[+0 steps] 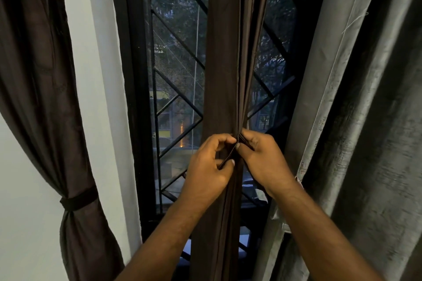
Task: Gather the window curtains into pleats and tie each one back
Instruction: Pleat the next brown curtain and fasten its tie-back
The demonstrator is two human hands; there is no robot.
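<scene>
A dark brown curtain [225,64] hangs straight down the middle of the window, gathered into narrow folds. My left hand [209,166] pinches a thin dark tie strip [228,155] against the front of the folds. My right hand [262,157] grips the gathered cloth from the right at the same height, thumb touching the strip's upper end. At the left, a second brown curtain [38,75] hangs against the wall, cinched by a dark tie band [78,201].
A grey velvet curtain [356,121] hangs loose on the right, close to my right forearm. Behind the brown curtain is a black window frame [134,98] with diagonal metal grille bars [180,98]. White wall [98,75] lies between the left curtain and the window.
</scene>
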